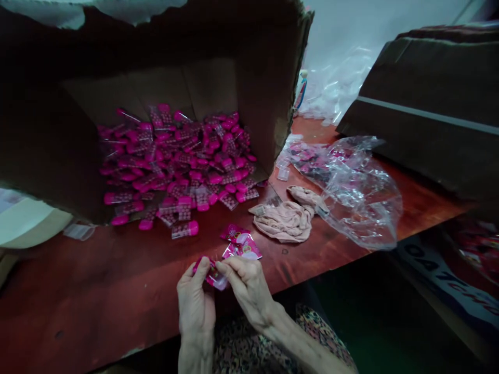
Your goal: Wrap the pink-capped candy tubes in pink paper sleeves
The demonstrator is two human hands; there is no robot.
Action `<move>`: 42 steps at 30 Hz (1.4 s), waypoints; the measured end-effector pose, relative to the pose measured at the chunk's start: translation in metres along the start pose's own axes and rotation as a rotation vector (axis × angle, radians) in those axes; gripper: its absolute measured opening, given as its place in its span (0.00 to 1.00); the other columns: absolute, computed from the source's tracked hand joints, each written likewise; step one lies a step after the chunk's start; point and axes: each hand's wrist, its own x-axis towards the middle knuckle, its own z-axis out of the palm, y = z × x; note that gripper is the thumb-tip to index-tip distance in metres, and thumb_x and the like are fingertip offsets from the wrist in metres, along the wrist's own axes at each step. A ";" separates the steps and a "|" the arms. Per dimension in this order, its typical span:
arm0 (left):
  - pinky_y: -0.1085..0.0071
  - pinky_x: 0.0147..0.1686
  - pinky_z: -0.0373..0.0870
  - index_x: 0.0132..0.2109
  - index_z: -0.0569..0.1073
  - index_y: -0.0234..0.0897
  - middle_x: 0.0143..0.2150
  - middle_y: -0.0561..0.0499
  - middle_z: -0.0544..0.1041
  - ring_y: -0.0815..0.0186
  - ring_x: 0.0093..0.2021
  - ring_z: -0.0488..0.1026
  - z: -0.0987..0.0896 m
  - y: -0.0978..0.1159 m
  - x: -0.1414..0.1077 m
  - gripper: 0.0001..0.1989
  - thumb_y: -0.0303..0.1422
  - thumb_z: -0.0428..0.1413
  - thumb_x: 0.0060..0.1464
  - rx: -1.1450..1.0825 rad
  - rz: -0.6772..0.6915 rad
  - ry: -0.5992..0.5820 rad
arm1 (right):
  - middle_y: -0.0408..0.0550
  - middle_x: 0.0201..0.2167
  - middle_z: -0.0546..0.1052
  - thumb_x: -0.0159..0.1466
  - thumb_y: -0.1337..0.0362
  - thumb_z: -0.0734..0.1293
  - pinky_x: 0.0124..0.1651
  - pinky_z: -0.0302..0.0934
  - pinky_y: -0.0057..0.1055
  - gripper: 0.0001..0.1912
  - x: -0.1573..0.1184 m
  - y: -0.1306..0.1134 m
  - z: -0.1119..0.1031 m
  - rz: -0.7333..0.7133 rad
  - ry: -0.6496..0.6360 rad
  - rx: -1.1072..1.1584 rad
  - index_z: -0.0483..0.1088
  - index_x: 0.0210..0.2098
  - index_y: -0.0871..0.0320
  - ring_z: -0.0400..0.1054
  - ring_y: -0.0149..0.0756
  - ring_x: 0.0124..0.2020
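Observation:
Near the table's front edge, my left hand (pixel 197 301) grips a small clear container with a pink cap (pixel 215 278), its thumb on the pink end. My right hand (pixel 245 285) is closed in a pinch against the container's other side. Whatever lies between its fingertips is too small to make out. Just beyond my hands lie shiny pink printed packets (pixel 241 244). Many similar pink-capped clear containers (pixel 187 156), patterned with dots, are heaped in a cardboard box tipped on its side.
The large cardboard box (pixel 268 93) opens toward me. To the right are a crumpled beige cloth (pixel 286 221), a clear plastic bag (pixel 362 197) and pink pieces (pixel 312 158). A second carton (pixel 424 104) stands behind on the red table (pixel 97 291). A white round rim (pixel 35 223) sits at left.

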 end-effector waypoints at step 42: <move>0.73 0.30 0.70 0.25 0.74 0.32 0.22 0.49 0.77 0.69 0.23 0.72 0.038 0.015 0.006 0.18 0.32 0.49 0.60 -0.165 -0.044 0.128 | 0.43 0.26 0.70 0.57 0.63 0.66 0.32 0.58 0.29 0.06 0.007 -0.014 -0.026 0.360 -0.140 0.185 0.71 0.32 0.61 0.61 0.32 0.28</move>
